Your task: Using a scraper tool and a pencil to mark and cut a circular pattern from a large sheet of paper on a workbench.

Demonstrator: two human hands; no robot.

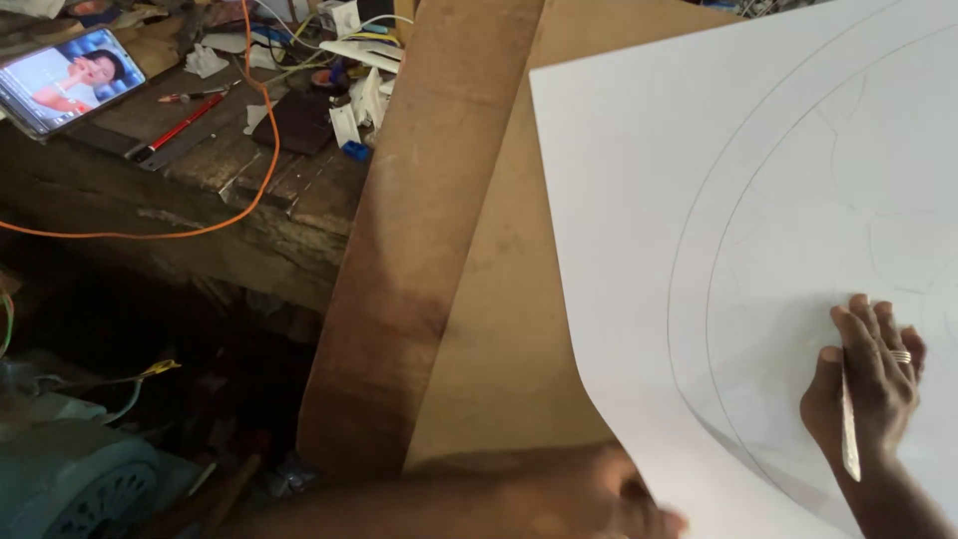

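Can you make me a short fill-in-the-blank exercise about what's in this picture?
1. The right hand rests on a large white ____ marked with curved lines.
2. A ____ sits on one finger of that hand.
3. On the workbench, a phone lies near a long ____ cable.
4. The left hand lifts the sheet's ____ edge.

Missing words: sheet; ring; orange; lower

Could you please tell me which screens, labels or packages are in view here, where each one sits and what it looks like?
Phone: far left on the cluttered wooden workbench, lying tilted; a dark-edged rectangle, its screen lit with a pale blue and white picture showing a person.
No packages, labels or signs can be made out; the white scraps further along the bench are too small to tell.
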